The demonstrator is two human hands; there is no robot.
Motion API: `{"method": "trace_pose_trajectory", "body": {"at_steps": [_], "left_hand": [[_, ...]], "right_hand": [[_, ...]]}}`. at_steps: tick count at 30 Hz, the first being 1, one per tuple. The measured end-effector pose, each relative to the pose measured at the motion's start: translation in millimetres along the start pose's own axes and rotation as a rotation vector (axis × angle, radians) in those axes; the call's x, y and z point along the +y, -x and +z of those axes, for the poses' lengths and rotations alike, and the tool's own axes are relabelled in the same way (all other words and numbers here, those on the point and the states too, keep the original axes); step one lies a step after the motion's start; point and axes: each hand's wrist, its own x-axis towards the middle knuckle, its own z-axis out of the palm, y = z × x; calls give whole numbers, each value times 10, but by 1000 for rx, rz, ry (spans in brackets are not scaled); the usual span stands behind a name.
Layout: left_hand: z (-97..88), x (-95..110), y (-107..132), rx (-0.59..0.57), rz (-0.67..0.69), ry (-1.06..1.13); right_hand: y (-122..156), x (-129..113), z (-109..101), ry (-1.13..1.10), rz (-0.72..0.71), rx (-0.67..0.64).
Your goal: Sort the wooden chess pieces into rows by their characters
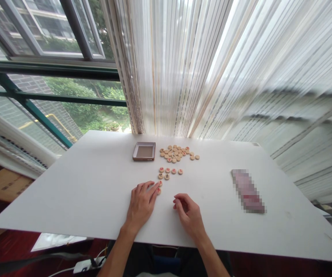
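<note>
My left hand (141, 204) lies low over the table, its fingers stretched forward. Its fingertips are at two round wooden Chinese chess pieces with red characters, an upper piece (160, 184) and a lower piece (159, 191), partly covered by the fingers. Just beyond them, a row of red-marked pieces (167, 170) sits above two black-marked pieces (166, 177). To the right, my right hand (189, 215) rests on its side with fingers loosely curled in; I see nothing in it. A loose cluster of Chinese chess pieces (178, 154) lies farther back, many with blank sides up.
A shallow open box (144, 151) stands left of the cluster on the white table (82, 184). A blurred-out pinkish flat item (248, 192) lies at the right. Sheer striped curtains (171, 77) hang behind the table's back edge. A power strip (85, 265) is below the front edge.
</note>
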Motion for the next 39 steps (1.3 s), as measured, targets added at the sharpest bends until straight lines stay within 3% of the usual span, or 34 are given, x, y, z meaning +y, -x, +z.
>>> {"method": "trace_pose_trajectory", "body": {"at_steps": [15,29,34,39], "left_hand": [[6,-8,7,0,-11,28],[24,-47,8,26,-29,111],[36,-64,22,36,-22,122],[44,-71,24,64,-25,133]], "right_hand": [[-2,26,19,22,-3,-4],[-59,-48,-46,-104,94,-35],[-365,-180,-307,-6,4,-33],[-1088,-353,-753,233,-191,84]]}}
